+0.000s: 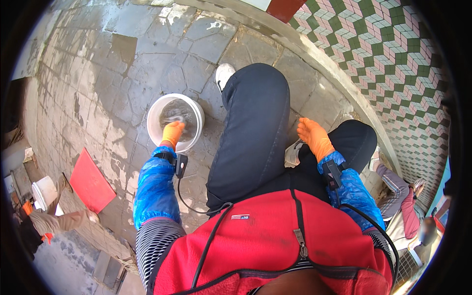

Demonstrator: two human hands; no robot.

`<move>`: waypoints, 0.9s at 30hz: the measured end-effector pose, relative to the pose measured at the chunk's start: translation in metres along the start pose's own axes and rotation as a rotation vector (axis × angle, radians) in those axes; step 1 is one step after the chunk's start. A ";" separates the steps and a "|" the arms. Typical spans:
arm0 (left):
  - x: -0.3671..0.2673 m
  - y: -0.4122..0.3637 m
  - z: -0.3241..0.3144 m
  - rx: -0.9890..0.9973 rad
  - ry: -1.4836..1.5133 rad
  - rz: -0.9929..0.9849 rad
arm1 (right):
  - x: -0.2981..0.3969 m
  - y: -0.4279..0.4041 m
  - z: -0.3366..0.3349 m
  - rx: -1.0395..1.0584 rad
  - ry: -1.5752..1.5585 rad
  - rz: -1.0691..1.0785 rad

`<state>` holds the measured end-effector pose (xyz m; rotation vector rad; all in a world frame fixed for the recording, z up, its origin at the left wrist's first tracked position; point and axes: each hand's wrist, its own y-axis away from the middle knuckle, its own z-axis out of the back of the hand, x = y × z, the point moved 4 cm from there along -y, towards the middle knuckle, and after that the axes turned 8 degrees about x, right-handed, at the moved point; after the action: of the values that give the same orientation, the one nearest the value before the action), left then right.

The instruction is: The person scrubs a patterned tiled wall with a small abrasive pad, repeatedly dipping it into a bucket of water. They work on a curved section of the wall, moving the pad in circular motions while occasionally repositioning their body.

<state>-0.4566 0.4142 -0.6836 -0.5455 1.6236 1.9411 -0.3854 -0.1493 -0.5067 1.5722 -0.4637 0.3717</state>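
A white plastic bucket (199, 110) stands on the stone paving to my left, with murky, stirred water (176, 108) inside. My left hand (172, 132), in an orange rubber glove, reaches over its near rim. Pale grey streaks blur around the fingertips, so whether the hand grips something or only touches the water cannot be made out. Beside my bent right knee, my right hand (313, 136) hangs in a matching orange glove, its fingers loosely extended and nothing in it. Blue plastic sleeve covers (156, 188) reach up both forearms.
A flat red board (90, 180) lies on the paving at left. Beyond it are a person (59, 221) with orange gloves and another white bucket (45, 191). Patterned tiles (368, 44) line a wall beyond a low kerb (332, 62). Another person (398, 210) sits at far right.
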 end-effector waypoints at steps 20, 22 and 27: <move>-0.152 0.199 0.055 -0.216 0.687 -0.355 | 0.189 0.142 -0.322 0.721 0.384 0.919; -0.165 0.218 0.055 -0.227 0.722 -0.383 | 0.156 0.118 -0.363 0.647 0.509 0.780; -0.192 0.265 0.049 -0.069 0.777 -0.500 | 0.080 0.078 -0.400 0.549 1.047 0.724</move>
<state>-0.4763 0.4007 -0.3536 -1.7084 1.6041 1.4751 -0.3381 0.2423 -0.3772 1.4214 -0.0682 1.8825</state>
